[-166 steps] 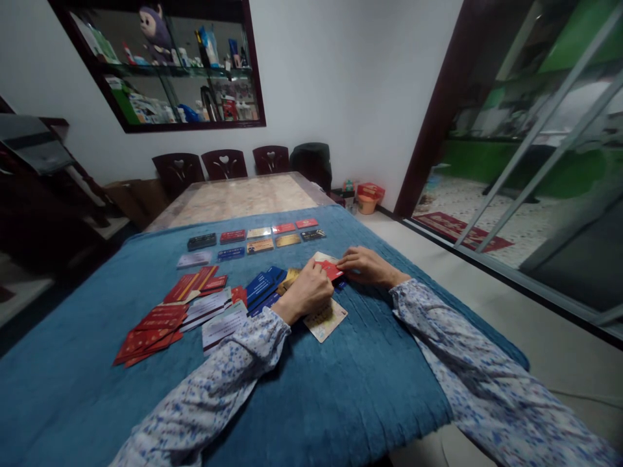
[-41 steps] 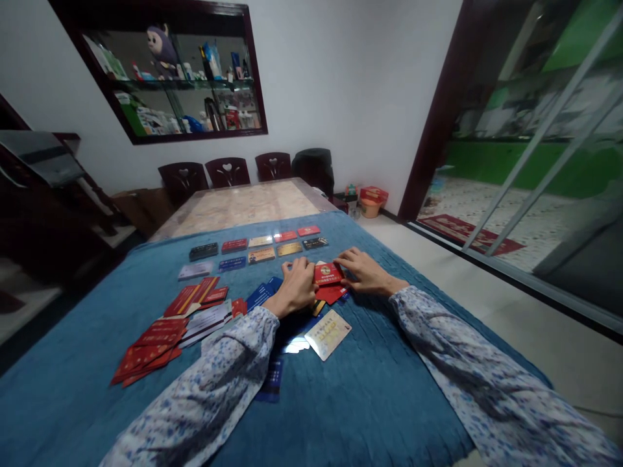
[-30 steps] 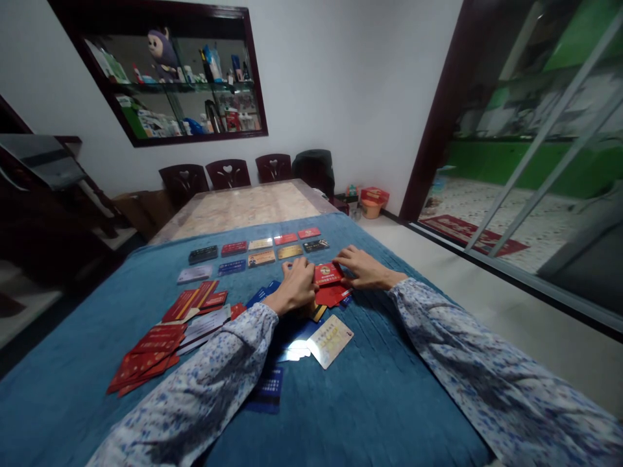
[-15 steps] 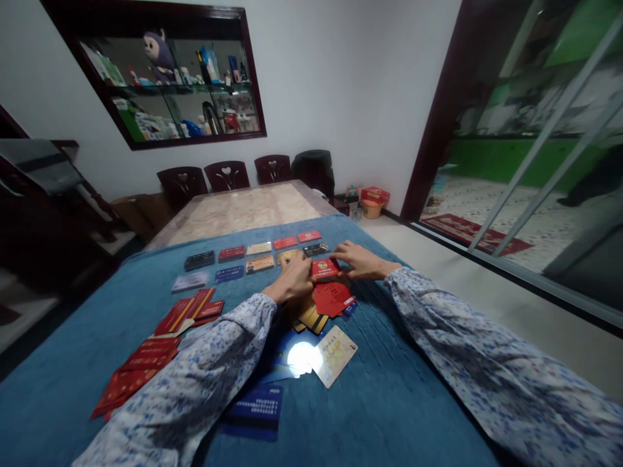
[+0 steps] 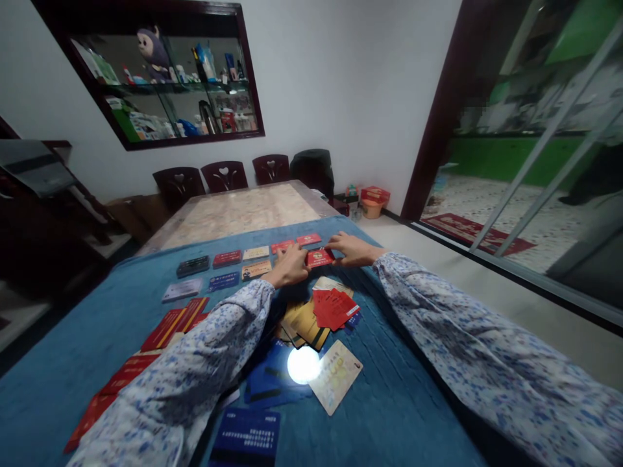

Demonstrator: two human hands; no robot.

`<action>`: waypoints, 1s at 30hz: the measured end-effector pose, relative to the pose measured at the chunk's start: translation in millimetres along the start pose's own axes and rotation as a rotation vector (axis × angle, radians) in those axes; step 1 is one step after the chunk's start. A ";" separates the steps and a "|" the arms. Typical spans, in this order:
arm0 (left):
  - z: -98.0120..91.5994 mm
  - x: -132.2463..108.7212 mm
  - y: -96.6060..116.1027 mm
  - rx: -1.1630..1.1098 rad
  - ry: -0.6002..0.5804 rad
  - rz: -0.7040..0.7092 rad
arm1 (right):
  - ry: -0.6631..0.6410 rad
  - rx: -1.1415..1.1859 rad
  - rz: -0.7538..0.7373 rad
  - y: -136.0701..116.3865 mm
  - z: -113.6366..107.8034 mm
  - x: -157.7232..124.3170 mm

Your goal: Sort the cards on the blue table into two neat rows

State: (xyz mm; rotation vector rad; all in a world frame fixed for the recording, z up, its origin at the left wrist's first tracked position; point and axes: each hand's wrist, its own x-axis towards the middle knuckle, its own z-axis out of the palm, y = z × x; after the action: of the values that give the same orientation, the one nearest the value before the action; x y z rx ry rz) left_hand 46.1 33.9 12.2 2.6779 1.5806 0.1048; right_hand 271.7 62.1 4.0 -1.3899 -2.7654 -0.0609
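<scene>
The left hand (image 5: pixel 291 266) and right hand (image 5: pixel 351 250) now reach farther toward 12 o'clock, pinching the red card (image 5: pixel 320 257) between them at the right end of the rows (image 5: pixel 228 258). The pile (image 5: pixel 331 308), earlier under the hands, lies uncovered at their 6 o'clock.

left hand (image 5: pixel 291 266) + right hand (image 5: pixel 353 250) pinch red card (image 5: pixel 320 257) | blue cloth (image 5: pixel 389 402) | card rows beyond

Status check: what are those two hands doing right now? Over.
Left hand, right hand pinch one red card. Held at card rows. Loose pile nearer, apart.
</scene>
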 end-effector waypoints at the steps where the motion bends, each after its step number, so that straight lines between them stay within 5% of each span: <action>1: 0.5 3.3 -2.3 0.007 0.001 0.001 | -0.003 -0.001 -0.001 1.2 -1.2 3.3; 30: 15.5 100.1 -51.7 0.050 -0.007 -0.099 | -0.078 -0.086 0.098 44.2 7.7 103.9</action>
State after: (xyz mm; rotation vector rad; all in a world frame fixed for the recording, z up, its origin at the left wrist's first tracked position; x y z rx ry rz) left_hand 50.3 146.7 -2.1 2.6270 1.7332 0.0532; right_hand 245.1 172.2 3.1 -1.5790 -2.7829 -0.1267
